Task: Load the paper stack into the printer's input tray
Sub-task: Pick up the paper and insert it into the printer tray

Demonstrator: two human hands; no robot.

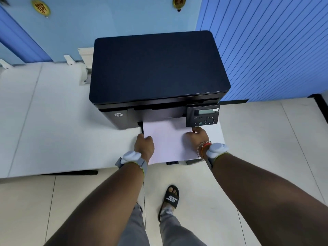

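Both hands, left (144, 145) and right (197, 137), grip the paper (166, 139) by its sides, front edge entering the printer (158, 71) tray on the bench (53, 121). Uneven pushing could skew or buckle it.

We count one printer (158, 71), carrying one control panel (202, 115), on one white surface (53, 121). We see one paper stack (166, 139). We count two hands on it, the left hand (144, 145) and the right hand (198, 137), and two grey wrist bands (132, 159), one per wrist. One beaded bracelet (202, 150) shows. We see one sandalled foot (170, 197), and two round gold plaques (40, 7) on the wall.
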